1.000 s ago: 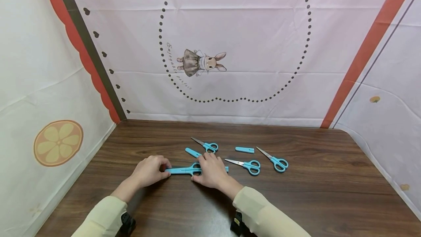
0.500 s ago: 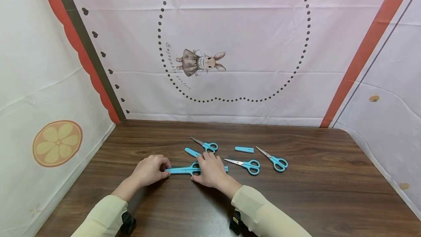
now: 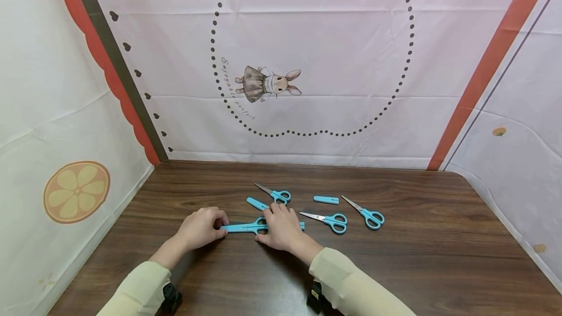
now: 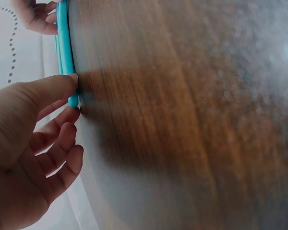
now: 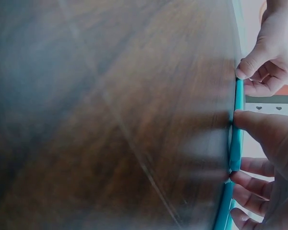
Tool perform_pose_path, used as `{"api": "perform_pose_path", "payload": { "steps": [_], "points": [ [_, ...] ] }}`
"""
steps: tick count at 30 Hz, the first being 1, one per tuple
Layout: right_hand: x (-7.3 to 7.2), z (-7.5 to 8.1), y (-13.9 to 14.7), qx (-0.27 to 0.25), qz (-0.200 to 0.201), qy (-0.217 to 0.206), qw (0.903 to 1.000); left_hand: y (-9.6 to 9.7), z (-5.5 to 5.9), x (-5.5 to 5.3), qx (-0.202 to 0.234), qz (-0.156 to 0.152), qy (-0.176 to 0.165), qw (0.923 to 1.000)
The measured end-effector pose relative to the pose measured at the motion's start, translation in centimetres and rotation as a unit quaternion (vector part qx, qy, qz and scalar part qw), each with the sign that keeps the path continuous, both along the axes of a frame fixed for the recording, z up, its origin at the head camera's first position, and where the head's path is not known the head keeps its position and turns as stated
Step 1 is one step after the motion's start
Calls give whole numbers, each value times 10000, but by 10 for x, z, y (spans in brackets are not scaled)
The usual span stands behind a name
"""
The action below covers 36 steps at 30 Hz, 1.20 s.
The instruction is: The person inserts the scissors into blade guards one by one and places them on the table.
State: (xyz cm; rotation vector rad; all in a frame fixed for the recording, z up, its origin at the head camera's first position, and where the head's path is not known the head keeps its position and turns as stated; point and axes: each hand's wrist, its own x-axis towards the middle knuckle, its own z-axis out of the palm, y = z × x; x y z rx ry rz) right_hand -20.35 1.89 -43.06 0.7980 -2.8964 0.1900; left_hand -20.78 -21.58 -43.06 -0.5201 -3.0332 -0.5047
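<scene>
Pinching the tip of the capped scissors (image 3: 239,228), flat on the table (image 3: 206,174), with the left hand (image 3: 201,227); grasping their handles with the right hand (image 3: 283,227). Seemingly done with one pair, leaving three bare scissors (image 3: 327,219) (loose caps (image 3: 326,200) among them) behind and right of it.

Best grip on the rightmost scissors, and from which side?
I'd pinch the handles, coming from the near right: the broad loops lie flat at that end, nearer the person, while the uncovered blades taper away to the far left.
</scene>
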Motion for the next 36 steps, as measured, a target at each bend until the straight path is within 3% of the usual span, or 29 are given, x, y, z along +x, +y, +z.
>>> {"api": "perform_pose_path", "payload": {
  "steps": [19, 30, 36],
  "points": [
    [0, 0, 2, -211, -19, -282, 9994, 0, 0, 1, 60, -91, 52, 9999],
    [0, 2, 6, -439, 62, -220, 9988, -1, 1, 1, 17, -175, 0, 9998],
    [0, 3, 9, -608, 158, 27, 9980, -1, 6, 1, -37, -274, -115, 9996]
  ]
}}
